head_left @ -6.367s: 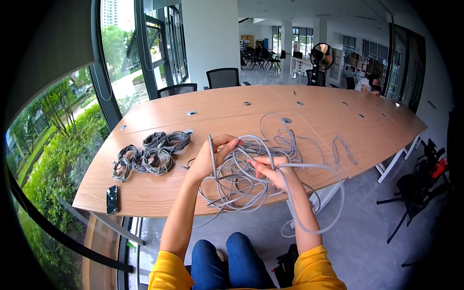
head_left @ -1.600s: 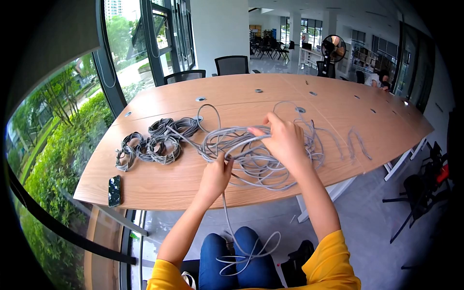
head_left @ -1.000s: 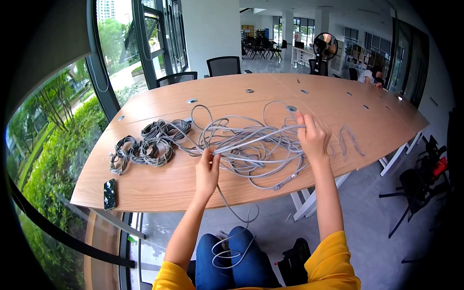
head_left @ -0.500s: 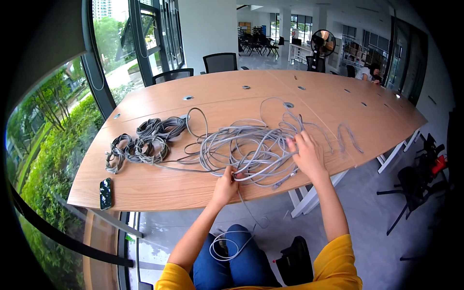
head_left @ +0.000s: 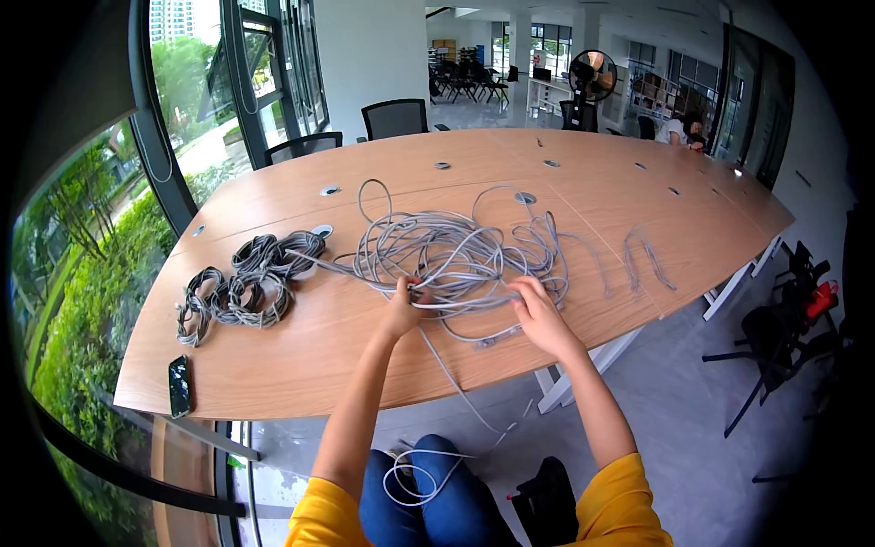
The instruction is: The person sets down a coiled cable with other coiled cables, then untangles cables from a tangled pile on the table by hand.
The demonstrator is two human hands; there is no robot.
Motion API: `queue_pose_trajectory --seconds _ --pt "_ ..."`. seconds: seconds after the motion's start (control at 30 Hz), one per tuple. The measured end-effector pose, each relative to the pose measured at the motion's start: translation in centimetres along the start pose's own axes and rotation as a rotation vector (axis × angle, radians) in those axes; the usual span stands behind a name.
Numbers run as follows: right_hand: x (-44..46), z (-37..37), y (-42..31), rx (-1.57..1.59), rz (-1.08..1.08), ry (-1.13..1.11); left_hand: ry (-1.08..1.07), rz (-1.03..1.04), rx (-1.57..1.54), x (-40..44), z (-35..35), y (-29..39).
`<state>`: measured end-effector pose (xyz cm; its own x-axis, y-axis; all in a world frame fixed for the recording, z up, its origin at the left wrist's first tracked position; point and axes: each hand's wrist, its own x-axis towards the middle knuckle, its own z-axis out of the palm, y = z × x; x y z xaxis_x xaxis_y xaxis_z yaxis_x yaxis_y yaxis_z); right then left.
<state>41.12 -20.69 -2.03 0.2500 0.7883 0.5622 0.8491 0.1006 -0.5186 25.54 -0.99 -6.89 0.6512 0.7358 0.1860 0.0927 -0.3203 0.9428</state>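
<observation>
A loose tangle of grey cable [head_left: 456,251] lies on the wooden table [head_left: 301,365]. At its near left edge my left hand [head_left: 406,308] is closed around cable strands. My right hand [head_left: 540,314] is at the tangle's near right side, its fingers bent on a strand of the cable. One length hangs over the table edge, and its loops rest on my legs. To the left, several coiled grey cable bundles [head_left: 260,283] lie touching one another. A thinner cable piece [head_left: 645,260] lies on the right.
A phone [head_left: 180,387] lies near the table's left front edge. Office chairs [head_left: 395,117] and a standing fan [head_left: 592,77] are beyond the table. A person [head_left: 679,132] leans at the far right end. Folded black chairs [head_left: 775,337] stand on the floor at right.
My right hand has come down and leftward, closer to my left hand. The tangle lies more gathered than a second ago. The view has shifted, so everything appears further left.
</observation>
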Motion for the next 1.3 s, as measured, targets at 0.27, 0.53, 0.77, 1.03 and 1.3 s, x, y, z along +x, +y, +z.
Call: queue_pose_trajectory --seconds 0.27,0.53,0.77,1.03,1.3 --pt "-0.8 -1.7 -1.4 -0.151 0.031 -0.121 -0.002 0.14 0.125 -5.8 -1.5 2.6" --pt "1.7 3.8 -8.5 -0.013 -0.329 0.072 -0.099 0.096 0.046 -10.2 -0.8 3.1" --pt "2.1 7.6 -5.3 -0.401 -0.412 0.013 -0.017 0.101 0.032 -13.9 -0.9 3.4" --pt "3.9 3.1 -2.2 -0.374 -0.263 0.267 -0.271 -0.057 -0.325 -16.1 -4.6 2.8" --pt "5.8 2.2 -2.6 -0.364 -0.151 0.388 -0.753 -0.18 -0.604 -16.8 -7.3 5.3"
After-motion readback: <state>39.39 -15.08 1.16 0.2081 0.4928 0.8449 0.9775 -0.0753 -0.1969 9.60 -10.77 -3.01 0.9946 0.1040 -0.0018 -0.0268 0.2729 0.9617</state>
